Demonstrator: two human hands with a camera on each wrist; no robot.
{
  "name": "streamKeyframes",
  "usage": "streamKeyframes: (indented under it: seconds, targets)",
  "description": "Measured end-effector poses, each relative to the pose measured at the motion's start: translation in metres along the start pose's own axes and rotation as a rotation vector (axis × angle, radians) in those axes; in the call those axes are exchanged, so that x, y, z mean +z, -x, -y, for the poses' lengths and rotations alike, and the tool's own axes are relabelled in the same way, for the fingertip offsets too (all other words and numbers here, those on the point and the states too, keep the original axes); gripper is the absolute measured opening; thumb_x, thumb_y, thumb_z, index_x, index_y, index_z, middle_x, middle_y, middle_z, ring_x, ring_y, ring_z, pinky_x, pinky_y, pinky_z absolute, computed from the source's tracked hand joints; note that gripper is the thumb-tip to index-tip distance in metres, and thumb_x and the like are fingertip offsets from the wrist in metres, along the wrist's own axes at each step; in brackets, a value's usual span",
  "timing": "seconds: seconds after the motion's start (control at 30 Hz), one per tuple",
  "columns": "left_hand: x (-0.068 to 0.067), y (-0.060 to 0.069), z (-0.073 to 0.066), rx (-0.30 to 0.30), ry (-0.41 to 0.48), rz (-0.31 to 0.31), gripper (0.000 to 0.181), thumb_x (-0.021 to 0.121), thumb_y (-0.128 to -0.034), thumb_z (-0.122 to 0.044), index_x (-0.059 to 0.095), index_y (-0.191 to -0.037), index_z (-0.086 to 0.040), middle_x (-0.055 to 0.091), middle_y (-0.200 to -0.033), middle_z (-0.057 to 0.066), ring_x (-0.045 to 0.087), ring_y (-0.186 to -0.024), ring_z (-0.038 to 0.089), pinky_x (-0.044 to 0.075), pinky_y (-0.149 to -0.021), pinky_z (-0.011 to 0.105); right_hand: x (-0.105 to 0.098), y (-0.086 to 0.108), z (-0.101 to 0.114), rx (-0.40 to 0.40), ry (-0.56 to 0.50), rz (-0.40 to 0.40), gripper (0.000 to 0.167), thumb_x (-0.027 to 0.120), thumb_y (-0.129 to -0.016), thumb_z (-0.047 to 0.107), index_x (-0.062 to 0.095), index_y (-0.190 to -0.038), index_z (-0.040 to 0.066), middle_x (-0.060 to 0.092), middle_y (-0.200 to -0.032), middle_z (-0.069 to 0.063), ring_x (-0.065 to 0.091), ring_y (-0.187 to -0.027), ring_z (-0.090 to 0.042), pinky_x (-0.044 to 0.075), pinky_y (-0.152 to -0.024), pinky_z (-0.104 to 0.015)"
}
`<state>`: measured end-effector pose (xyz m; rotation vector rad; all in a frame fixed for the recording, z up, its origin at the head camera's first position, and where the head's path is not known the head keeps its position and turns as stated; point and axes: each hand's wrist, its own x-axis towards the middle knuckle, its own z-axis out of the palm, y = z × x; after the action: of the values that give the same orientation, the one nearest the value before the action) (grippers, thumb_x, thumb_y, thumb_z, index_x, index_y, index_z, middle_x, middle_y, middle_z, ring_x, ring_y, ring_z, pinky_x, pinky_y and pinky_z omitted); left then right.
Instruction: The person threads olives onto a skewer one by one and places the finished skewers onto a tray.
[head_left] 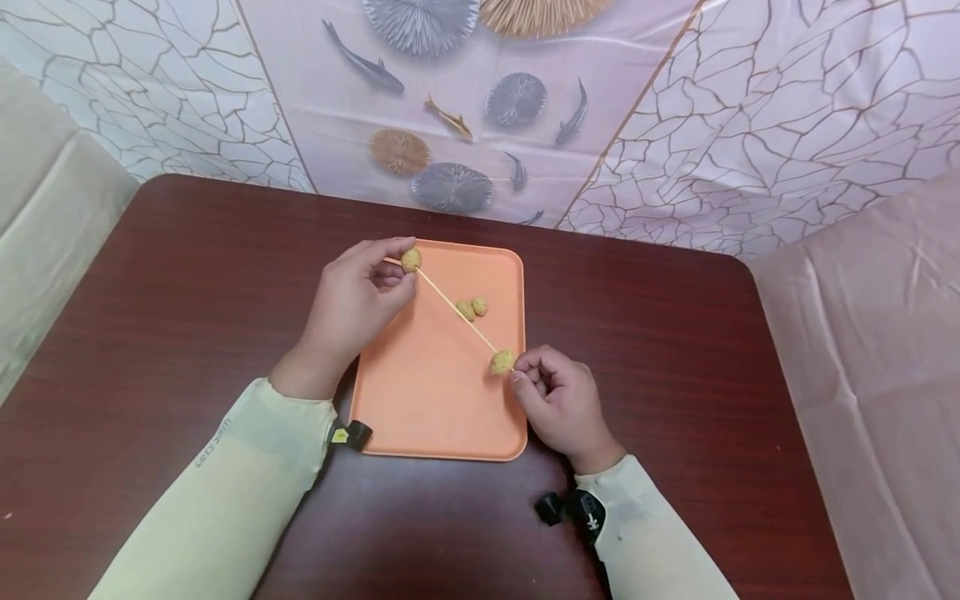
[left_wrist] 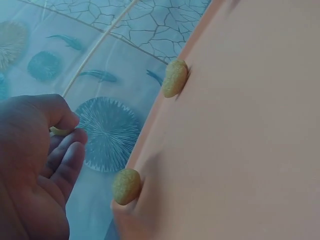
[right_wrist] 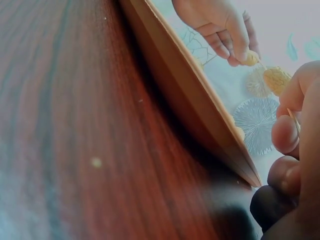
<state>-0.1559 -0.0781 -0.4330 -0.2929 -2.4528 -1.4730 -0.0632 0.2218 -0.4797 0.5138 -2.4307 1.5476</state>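
A thin pale stick (head_left: 457,310) slants above the orange tray (head_left: 435,400), with a yellowish-green lump near each end. The left hand (head_left: 360,292) pinches the upper lump (head_left: 411,260) between thumb and fingers; in the left wrist view the left hand (left_wrist: 40,150) mostly hides it. The right hand (head_left: 562,400) pinches the stick's lower tip, just beyond the other lump (head_left: 502,362). That tip shows between the fingers of the right hand (right_wrist: 300,135) in the right wrist view. Small lumps (head_left: 479,306) lie close together on the tray.
The tray rests on a dark red-brown table (head_left: 675,375). Behind the table hangs a patterned cloth (head_left: 480,108), with plain cloth (head_left: 862,333) at the right side. Each wrist carries a small black camera, one (head_left: 358,435) above the tray's lower left corner.
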Motion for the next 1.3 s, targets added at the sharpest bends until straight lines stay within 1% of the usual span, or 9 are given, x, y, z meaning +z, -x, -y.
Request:
streamKeyframes:
  seconds: [0.2,0.4,0.53,0.6,0.8,0.97,1.3]
  targets:
    - [0.0035,0.0013,0.0064,0.07,0.015,-0.043,0.041,0.083,-0.0972,-0.001,0.081,-0.137,-0.009,0.075,-0.118,0.012,0.081,-0.099,0.023,0.068,-0.087,0.04,0.0007,-0.0003,0.0,0.005,-0.006,0.002,0.009,0.077,-0.1,0.001,0.075,-0.094,0.008,0.064,-0.07,0.0,0.049,-0.053,-0.006,0.041,-0.048,-0.018]
    - [0.0055,0.0013,0.0088,0.108,0.042,-0.056,0.04,0.085,-0.0955,0.001,0.081,-0.135,-0.008,0.074,-0.116,0.012,0.08,-0.098,0.023,0.066,-0.087,0.035,0.0003,-0.0005,0.0032,0.023,-0.002,-0.009,0.01,0.077,-0.099,0.001,0.075,-0.093,0.009,0.064,-0.07,0.001,0.048,-0.054,-0.007,0.039,-0.048,-0.018]
    - [0.0057,0.0021,0.0082,0.117,0.055,-0.043,0.041,0.085,-0.0945,0.003,0.082,-0.134,-0.008,0.074,-0.118,0.012,0.08,-0.1,0.023,0.065,-0.087,0.029,-0.0001,-0.0007,0.0021,0.012,0.014,-0.009,0.009,0.077,-0.099,0.003,0.075,-0.093,0.009,0.063,-0.069,0.0,0.047,-0.054,-0.007,0.039,-0.049,-0.018]
    - [0.006,0.0024,0.0082,0.122,0.06,-0.038,0.041,0.085,-0.0943,0.003,0.082,-0.134,-0.008,0.075,-0.118,0.012,0.08,-0.1,0.023,0.064,-0.088,0.029,-0.0003,-0.0008,0.0013,0.009,0.019,-0.006,0.008,0.078,-0.1,0.004,0.076,-0.094,0.009,0.062,-0.068,0.0,0.047,-0.054,-0.006,0.039,-0.049,-0.018]
    - [0.007,0.0035,0.0093,0.147,0.052,-0.045,0.038,0.083,-0.0965,0.001,0.082,-0.133,-0.006,0.075,-0.118,0.014,0.08,-0.1,0.024,0.066,-0.088,0.035,-0.0006,0.0,-0.0002,0.02,0.027,0.007,0.009,0.078,-0.099,0.004,0.076,-0.095,0.012,0.063,-0.069,0.003,0.048,-0.054,-0.007,0.04,-0.05,-0.018]
    - [0.0074,0.0043,0.0082,0.138,0.026,-0.04,0.035,0.082,-0.0981,-0.001,0.083,-0.132,-0.005,0.076,-0.118,0.014,0.079,-0.1,0.025,0.067,-0.088,0.04,-0.0012,-0.0005,0.0018,0.03,0.037,0.013,0.01,0.078,-0.098,0.003,0.076,-0.095,0.012,0.064,-0.07,0.004,0.049,-0.055,-0.007,0.04,-0.05,-0.018]
    - [0.0078,0.0043,0.0082,0.142,-0.035,-0.045,0.031,0.085,-0.0969,-0.003,0.084,-0.128,-0.003,0.077,-0.108,0.012,0.08,-0.094,0.024,0.068,-0.086,0.038,-0.0005,-0.0004,0.0038,0.046,0.04,0.017,0.011,0.078,-0.098,0.002,0.076,-0.094,0.012,0.062,-0.069,0.004,0.048,-0.055,-0.007,0.039,-0.051,-0.017]
